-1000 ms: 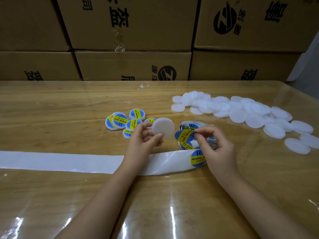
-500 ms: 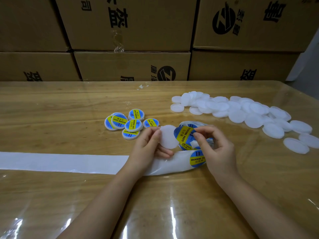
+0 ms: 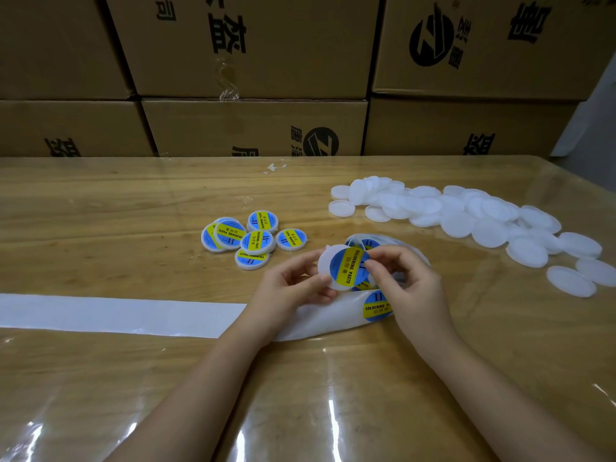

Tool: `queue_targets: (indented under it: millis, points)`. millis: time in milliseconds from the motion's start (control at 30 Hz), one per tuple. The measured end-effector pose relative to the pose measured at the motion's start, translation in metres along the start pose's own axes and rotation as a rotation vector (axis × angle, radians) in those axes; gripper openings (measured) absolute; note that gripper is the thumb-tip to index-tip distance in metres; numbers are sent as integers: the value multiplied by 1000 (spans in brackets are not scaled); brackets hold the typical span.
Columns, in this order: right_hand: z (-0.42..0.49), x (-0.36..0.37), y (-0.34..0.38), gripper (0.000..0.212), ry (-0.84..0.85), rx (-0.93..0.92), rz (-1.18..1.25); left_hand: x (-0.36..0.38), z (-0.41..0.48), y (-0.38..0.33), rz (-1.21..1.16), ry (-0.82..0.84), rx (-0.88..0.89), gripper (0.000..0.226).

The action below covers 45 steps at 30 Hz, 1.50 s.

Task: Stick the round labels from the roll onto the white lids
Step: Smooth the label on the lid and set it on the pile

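White lid (image 3: 324, 269) gripped by left fingers (image 3: 305, 260), right fingers (image 3: 390, 253) pinching label (image 3: 345, 266), yellow band near-vertical

Wooden table (image 3: 100, 201), white lids (image 3: 466, 221), labelled lids (image 3: 256, 241), backing strip (image 3: 116, 315)

We are holding both bare forearms out from the lower edge of the view, angling them toward each other so that our hands are sitting close together in the middle. Our left hand (image 3: 286, 288) is gripping a white lid (image 3: 324, 265) by its left side, thumb lying along the near rim and fingers curling behind it. Our right hand (image 3: 410, 288) is pinching a round label (image 3: 348, 265) at its right edge between thumb and forefinger, the remaining fingers arching loosely.
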State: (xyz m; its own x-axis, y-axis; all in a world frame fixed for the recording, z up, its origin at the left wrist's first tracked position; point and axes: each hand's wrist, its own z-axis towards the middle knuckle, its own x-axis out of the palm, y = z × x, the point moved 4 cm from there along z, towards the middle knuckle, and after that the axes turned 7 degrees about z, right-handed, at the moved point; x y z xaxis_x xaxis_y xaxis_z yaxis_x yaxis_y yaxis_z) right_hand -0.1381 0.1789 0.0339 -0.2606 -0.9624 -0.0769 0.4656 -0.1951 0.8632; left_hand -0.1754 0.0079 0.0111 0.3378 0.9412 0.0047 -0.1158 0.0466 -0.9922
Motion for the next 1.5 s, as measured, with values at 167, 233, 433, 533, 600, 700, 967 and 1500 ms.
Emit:
queue_targets:
  millis: [167, 233, 433, 533, 600, 700, 967, 1500]
  points:
    - [1, 0, -2, 25, 13, 32, -39, 1, -1, -1, 32, 44, 3, 20]
    - [1, 0, -3, 26, 15, 43, -49, 2, -1, -1, 25, 54, 2, 22]
    - [2, -1, -3, 24, 15, 59, -51, 3, -2, -2, -1, 66, -4, 25]
    - [2, 0, -4, 25, 26, 63, -51, 3, -2, -2, 6, 65, -1, 23]
    - [1, 0, -4, 25, 34, 60, -53, 3, -2, -2, 14, 64, 9, 22]
    - [1, 1, -4, 25, 37, 57, -56, 3, -2, -2, 18, 65, 18, 22]
    - [2, 1, -3, 24, 59, 54, -81, 3, -2, -4, 24, 62, 31, 23]
    - [1, 1, -3, 12, 74, 4, -156, 4, -2, -5, 55, 56, 33, 20]
